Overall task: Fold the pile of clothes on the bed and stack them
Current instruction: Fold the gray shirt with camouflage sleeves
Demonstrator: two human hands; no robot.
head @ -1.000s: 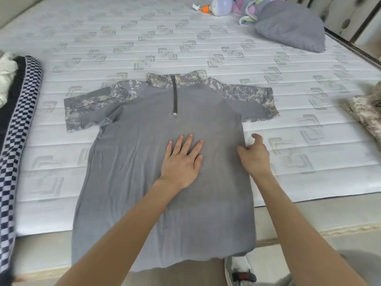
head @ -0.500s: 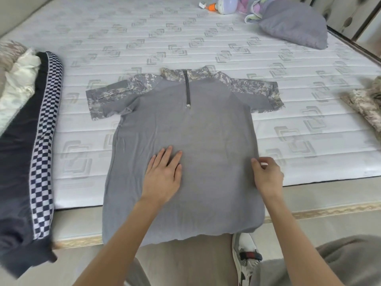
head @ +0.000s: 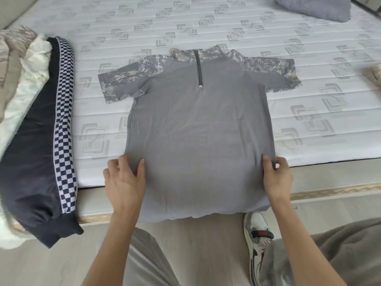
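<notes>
Both my left hand [head: 123, 182] & right hand [head: 277, 177] pinch the shirt [head: 198, 131] side edges near the hem; uneven lift = crooked fold, hem slides off mattress [head: 206, 23].

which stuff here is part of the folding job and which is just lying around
Part of the job:
- grey shirt, spread flat, its sides gripped by the left hand and right hand
- jacket and pale clothes piled on the left
- camouflage garment at the right edge

Lying about:
- pillow
- shoe on the floor
</notes>
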